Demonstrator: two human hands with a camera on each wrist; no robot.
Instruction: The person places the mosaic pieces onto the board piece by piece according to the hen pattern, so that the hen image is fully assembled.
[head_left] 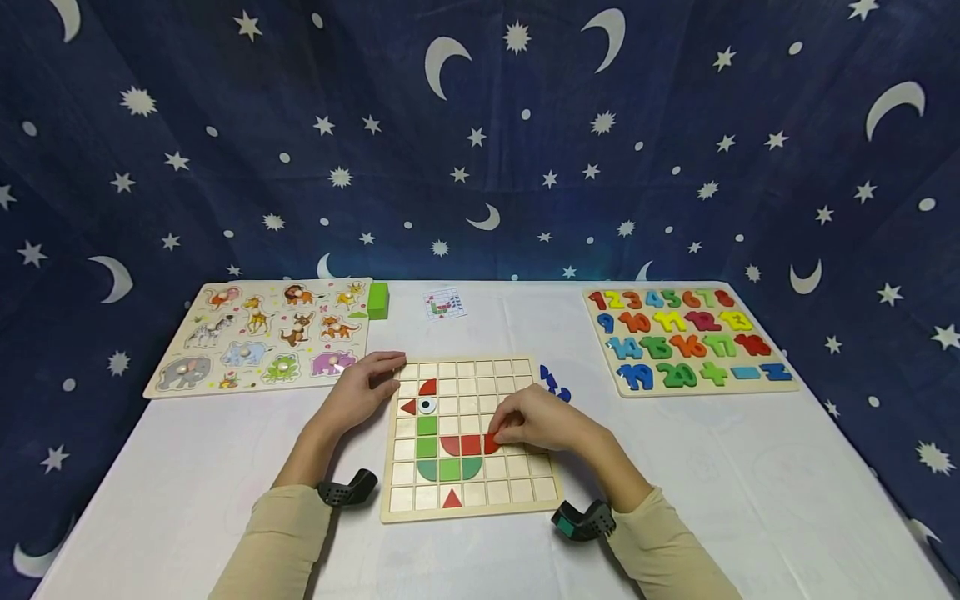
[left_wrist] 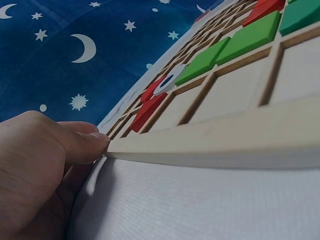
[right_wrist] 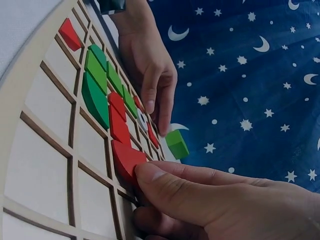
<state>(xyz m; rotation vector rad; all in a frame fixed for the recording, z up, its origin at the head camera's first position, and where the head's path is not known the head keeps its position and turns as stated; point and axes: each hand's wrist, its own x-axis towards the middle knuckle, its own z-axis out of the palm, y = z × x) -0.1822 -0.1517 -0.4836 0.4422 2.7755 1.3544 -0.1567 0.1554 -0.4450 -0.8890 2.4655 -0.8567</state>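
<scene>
A wooden grid board (head_left: 517,492) lies mid-table with red and green shape pieces, a white eye disc (head_left: 427,406) and a red triangle (head_left: 452,499) set in its cells. My right hand (head_left: 501,433) pinches a red curved piece (head_left: 491,444) at the right end of the red row; the right wrist view shows fingertips (right_wrist: 150,175) on that red piece (right_wrist: 127,157). My left hand (head_left: 390,371) rests with straight fingers on the board's upper left corner. In the left wrist view its fingertips (left_wrist: 95,142) press the board's edge (left_wrist: 225,145).
An animal peg puzzle (head_left: 262,333) lies at the back left with a green block (head_left: 378,300) beside it. A small pattern card (head_left: 444,303) sits behind the board. Blue pieces (head_left: 555,383) lie right of the board. A number puzzle (head_left: 686,337) is at the back right.
</scene>
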